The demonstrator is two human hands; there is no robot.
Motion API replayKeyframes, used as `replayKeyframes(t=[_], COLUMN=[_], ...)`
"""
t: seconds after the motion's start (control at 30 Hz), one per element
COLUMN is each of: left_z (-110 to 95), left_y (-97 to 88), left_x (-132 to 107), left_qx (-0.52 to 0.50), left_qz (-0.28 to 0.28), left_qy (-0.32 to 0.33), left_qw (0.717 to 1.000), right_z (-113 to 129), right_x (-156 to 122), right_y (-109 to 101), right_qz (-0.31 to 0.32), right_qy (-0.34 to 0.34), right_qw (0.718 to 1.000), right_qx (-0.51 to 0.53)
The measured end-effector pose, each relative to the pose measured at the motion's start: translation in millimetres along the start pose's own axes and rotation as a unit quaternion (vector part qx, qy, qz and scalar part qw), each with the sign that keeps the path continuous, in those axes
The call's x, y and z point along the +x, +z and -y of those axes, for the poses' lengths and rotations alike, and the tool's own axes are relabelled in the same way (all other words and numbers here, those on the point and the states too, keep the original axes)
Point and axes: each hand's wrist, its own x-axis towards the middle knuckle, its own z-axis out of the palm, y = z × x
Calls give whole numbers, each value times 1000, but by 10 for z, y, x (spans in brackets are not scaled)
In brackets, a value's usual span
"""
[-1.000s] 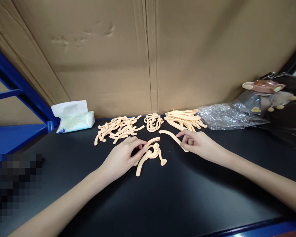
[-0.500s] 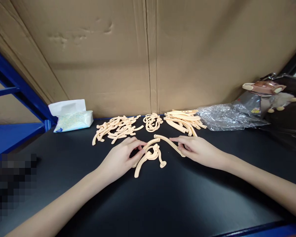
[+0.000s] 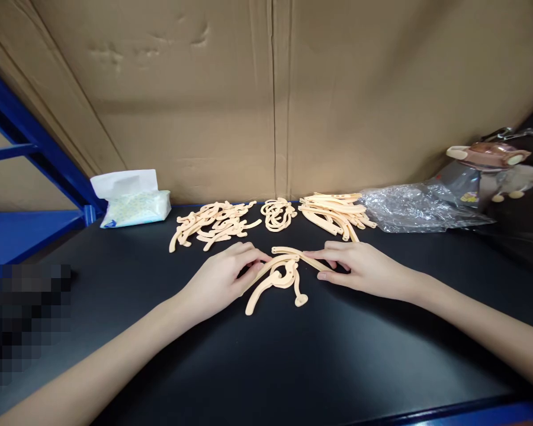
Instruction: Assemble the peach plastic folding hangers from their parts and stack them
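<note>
My left hand [image 3: 224, 273] pinches a peach-coloured curved plastic arm [image 3: 275, 262] between thumb and fingertips. Beside and below that arm lies a hook-like piece [image 3: 286, 277], with a short strip with a round end [image 3: 301, 299] and another curved arm [image 3: 254, 302]; whether they are joined is unclear. My right hand [image 3: 364, 267] has its thumb and fingers around a second long curved arm [image 3: 285, 251]. The far tip of this arm lies across the upper end of the left one, touching or just behind it.
Behind my hands are a pile of short curved pieces [image 3: 217, 222], a small pile of hook pieces [image 3: 279, 214] and a pile of long arms [image 3: 333, 210]. A tissue pack [image 3: 135, 207] stands at left. Crumpled clear plastic [image 3: 421, 207] and a bottle [image 3: 486, 157] are at right.
My right hand has slid its curved arm leftward, so its tip now overlaps the upper end of the left arm. The view has shifted slightly. My left hand keeps its pinch.
</note>
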Motion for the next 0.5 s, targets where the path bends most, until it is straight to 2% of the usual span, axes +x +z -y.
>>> replayKeyframes(t=[0.23,0.37,0.43,0.5], left_z=[-47,-81,-111,-146], left_y=[-5,-42,-53,-48], left_x=[-6,-29,-39,-43], left_qx=[5,19,34,52], left_qz=[5,-10,-7,5], left_qy=[5,9,26,50], left_qw=[1000,1000,999,997], right_z=[-4,47,129,239], right_x=[3,-20,-42,-63], right_y=[-9,30,55,82], right_qz=[3,-69,-104,-98], right_qy=[7,10,-29,-103], right_qw=[1000,993,984,976], right_qx=[-12,-90,-143,-163])
